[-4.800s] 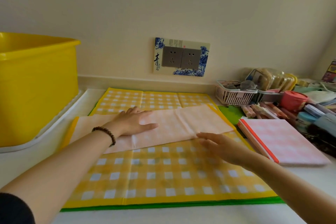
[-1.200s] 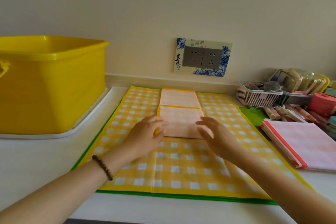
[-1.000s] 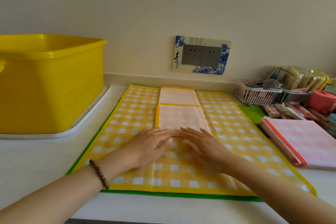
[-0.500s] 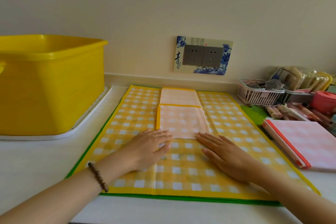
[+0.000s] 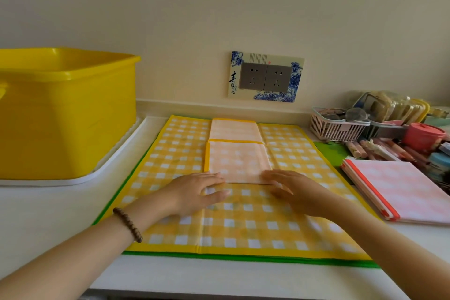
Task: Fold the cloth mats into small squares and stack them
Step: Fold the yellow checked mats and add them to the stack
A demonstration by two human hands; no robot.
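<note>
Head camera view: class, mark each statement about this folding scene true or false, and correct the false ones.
1. The left hand and the right hand rest at the near edge of the pale folded mat. True.
2. The pale folded mat lies on a blue striped mat. False: it lies on a yellow checked mat.
3. The yellow tub stands on a white tray at the left. True.
4. The left wrist is bare. False: it wears a beaded bracelet.
5. The pink checked stack lies inside the tub. False: the pink checked stack lies on the counter at the right.
</note>
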